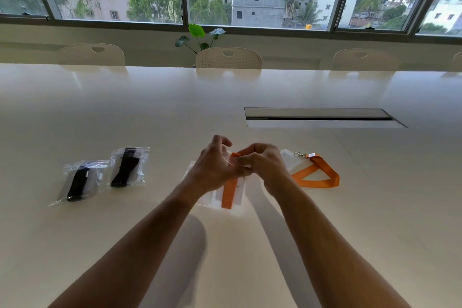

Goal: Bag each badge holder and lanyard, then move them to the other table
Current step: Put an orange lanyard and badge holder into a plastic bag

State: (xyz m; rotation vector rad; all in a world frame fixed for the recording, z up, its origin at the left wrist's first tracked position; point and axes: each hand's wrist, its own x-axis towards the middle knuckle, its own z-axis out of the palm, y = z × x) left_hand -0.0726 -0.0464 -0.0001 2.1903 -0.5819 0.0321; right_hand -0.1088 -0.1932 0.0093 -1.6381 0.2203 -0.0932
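My left hand (215, 165) and my right hand (262, 165) meet over a clear plastic bag (236, 197) that holds an orange lanyard (228, 192) and a badge holder. Both hands pinch the bag's top edge, fingers curled. The bag hangs tilted just above the white table (175, 107). To the right lies a loose orange lanyard (320, 172) clipped to a clear badge holder (291, 164). On the left lie two sealed clear bags, one (78, 181) near the edge and one (128, 167) beside it, each with a black lanyard inside.
A recessed cable slot (322, 117) cuts the table behind the right hand. Cream chairs (228, 57) stand along the far edge, with a potted plant (198, 37) and windows behind them.
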